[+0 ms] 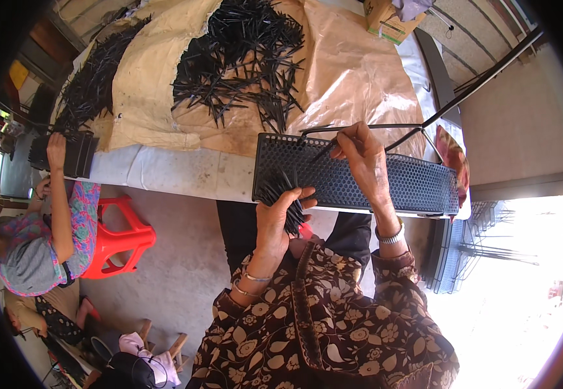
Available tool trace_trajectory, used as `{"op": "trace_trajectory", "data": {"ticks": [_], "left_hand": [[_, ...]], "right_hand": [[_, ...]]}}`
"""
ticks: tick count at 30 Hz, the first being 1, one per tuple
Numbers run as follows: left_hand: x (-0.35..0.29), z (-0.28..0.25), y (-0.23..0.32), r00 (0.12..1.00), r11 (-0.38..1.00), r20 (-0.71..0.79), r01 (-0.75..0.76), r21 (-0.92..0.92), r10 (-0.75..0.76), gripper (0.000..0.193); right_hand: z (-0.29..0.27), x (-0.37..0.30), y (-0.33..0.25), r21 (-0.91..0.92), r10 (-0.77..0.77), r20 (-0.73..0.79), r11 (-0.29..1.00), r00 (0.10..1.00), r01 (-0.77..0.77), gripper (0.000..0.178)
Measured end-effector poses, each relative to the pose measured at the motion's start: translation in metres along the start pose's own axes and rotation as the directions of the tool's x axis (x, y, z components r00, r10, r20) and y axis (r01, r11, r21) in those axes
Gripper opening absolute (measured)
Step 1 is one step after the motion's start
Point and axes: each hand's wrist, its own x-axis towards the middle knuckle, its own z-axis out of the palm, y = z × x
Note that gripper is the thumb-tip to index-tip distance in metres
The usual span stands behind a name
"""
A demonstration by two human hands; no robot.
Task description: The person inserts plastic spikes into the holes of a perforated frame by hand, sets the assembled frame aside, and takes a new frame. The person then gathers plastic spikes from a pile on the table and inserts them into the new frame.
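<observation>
My left hand (273, 223) is closed around a bundle of thin black pointed sticks (276, 187), held over the near left end of a perforated dark panel (385, 178). Above the panel's far edge, my right hand (363, 159) pinches one slim black stick (323, 152) between thumb and fingers. Its tip points down and left toward the round holes; whether it enters one I cannot tell. The panel is long, with rims, and lies along the table's near edge.
Brown paper (353, 71) covers the table, with a large heap of black sticks (242, 58) on it. A black bar (482, 76) slants across at right. At left, a co-worker's hand (56, 150) is at a dark block (67, 155). A red stool (122, 236) stands nearby.
</observation>
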Motion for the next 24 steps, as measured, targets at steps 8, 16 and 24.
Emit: {"op": "trace_trajectory", "data": {"ticks": [8,16,24], "left_hand": [[-0.005,0.002,-0.003,1.0,0.999,-0.004,0.029,0.037,-0.029,0.019],[-0.005,-0.001,-0.003,0.999,0.996,-0.011,0.054,0.072,-0.053,0.018],[-0.007,0.001,-0.001,0.998,0.997,-0.014,0.061,0.047,-0.06,0.018]], "right_hand": [[0.013,0.016,0.015,-0.035,-0.094,-0.073,0.995,0.993,0.092,0.006],[0.014,0.02,0.015,-0.074,-0.124,-0.062,0.99,0.99,0.119,0.004],[0.01,0.026,0.017,-0.146,-0.213,0.02,0.966,0.977,0.214,0.003]]}}
